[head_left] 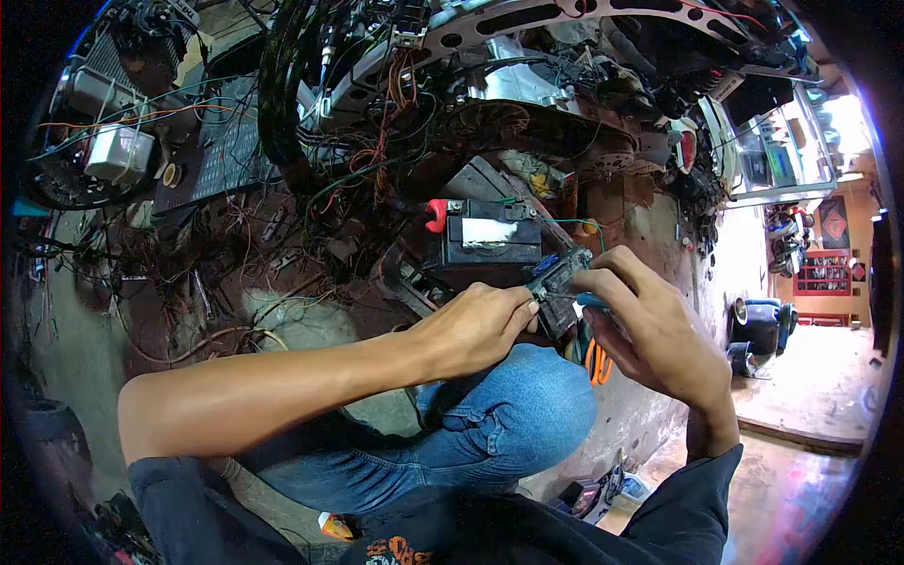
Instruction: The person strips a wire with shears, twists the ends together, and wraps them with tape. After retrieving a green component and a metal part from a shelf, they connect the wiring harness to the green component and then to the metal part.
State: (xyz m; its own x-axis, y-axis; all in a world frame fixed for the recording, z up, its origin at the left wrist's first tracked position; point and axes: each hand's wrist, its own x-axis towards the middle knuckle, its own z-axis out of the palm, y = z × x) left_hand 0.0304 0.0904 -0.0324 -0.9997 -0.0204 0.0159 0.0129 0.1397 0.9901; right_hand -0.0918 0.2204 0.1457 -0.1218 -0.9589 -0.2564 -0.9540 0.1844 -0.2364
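Note:
My left hand [485,325] is closed on the near end of a dark, block-shaped mechanical part [562,282], held above my denim-covered knee. At the part's right side is my right hand [664,325], its fingers bent and drawn together. A small blue and white piece [589,299] shows below those fingers; I cannot tell what the right hand grips. Just beyond the hands stands a black battery [494,247] with a white label and a red terminal cover [436,216]. Orange loop handles [599,362] stick out beside my knee, under the right hand.
A stripped motorcycle frame [490,28] with bundles of loose wires [381,141] spans the area ahead. Cables lie across the stained floor [292,315] at left. A white plastic container [120,151] is at far left. A glass display case [782,151] stands at right.

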